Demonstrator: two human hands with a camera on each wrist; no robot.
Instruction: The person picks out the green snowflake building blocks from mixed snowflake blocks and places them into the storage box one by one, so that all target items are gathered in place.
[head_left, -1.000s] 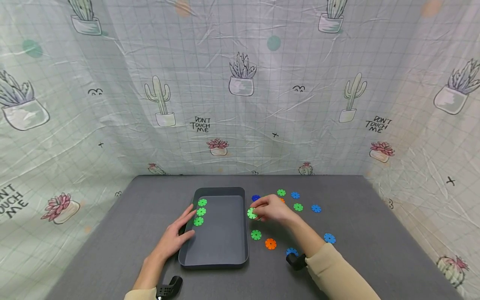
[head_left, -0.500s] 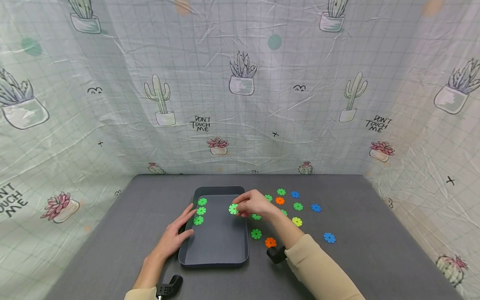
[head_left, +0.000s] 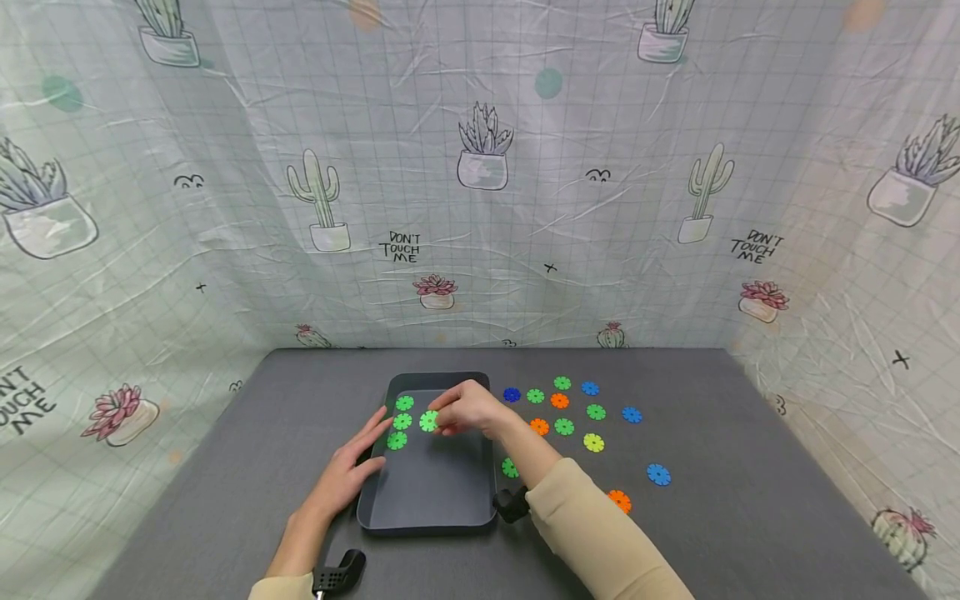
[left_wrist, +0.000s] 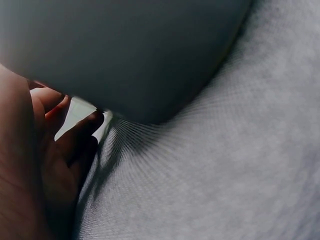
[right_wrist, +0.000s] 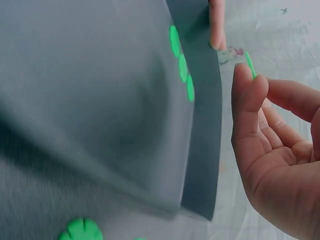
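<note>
Over the dark grey tray [head_left: 427,530], my right hand [head_left: 472,408] pinches a green notched disc [head_left: 429,421] between thumb and fingertips. The right wrist view shows that disc [right_wrist: 250,65] edge-on, held above the tray floor. Three green discs [head_left: 402,422] lie in a column along the tray's left side, just left of the held one. My left hand [head_left: 352,471] rests with spread fingers on the tray's left rim. In the left wrist view the tray's outer wall [left_wrist: 125,55] fills the top, and the left hand's fingers [left_wrist: 75,135] reach up beside it.
Right of the tray, loose discs lie scattered on the grey table [head_left: 750,517]: several green ones [head_left: 564,427], several orange ones [head_left: 559,401], a yellow one [head_left: 594,442], several light blue ones [head_left: 658,475] and a dark blue one [head_left: 512,394]. A patterned curtain [head_left: 480,250] stands behind.
My right hand has carried the green disc leftward from the tray's right edge to over its inside, near the column of discs. My left hand has stayed at the rim.
</note>
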